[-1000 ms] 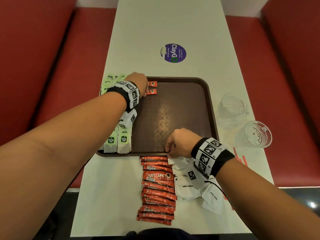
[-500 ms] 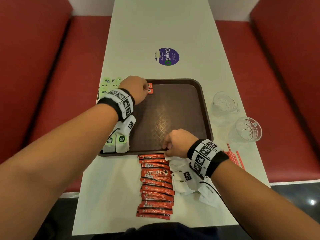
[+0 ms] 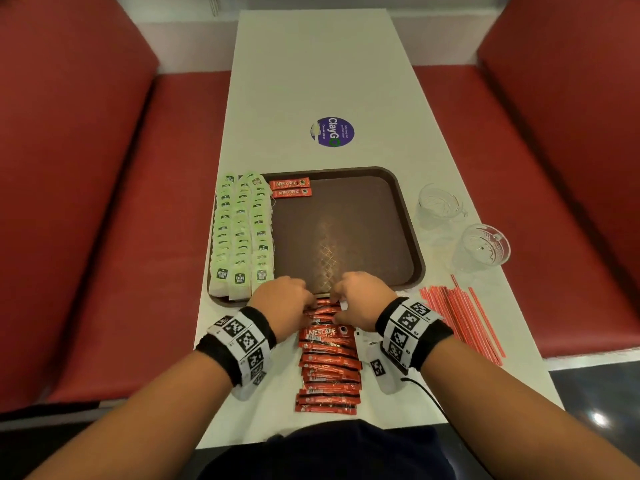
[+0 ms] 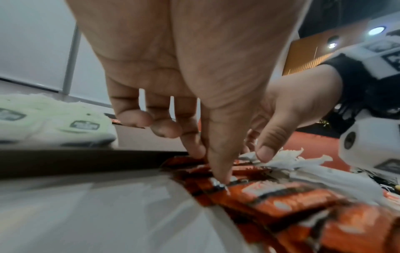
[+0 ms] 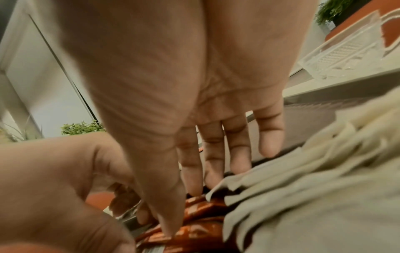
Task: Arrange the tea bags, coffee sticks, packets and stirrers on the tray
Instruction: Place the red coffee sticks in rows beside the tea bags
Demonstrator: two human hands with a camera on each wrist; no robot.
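On the left of the brown tray [image 3: 408, 237], three rows of green-tagged tea bags [image 3: 240, 230] lie overlapping, filling its left edge. Just beside their far end, two red coffee sticks [image 3: 290, 188] lie side by side in the tray's far left corner. In front of the tray, on the white table [image 3: 311, 64], a column of coffee sticks [image 3: 329, 372] runs toward the person. The left hand [image 3: 282, 301] reaches down onto the far end of this column, thumb and forefinger tips pressed on the topmost sticks; whether it has actually pinched one I cannot tell. The right hand [image 3: 363, 299] meets it from the other side, fingers bent down, fingertips at the same sticks and at the white packets [image 5: 303, 188] just beside them. Further right stand two glass cups [image 3: 485, 245], with red stirrers [image 3: 460, 317] lying near them.
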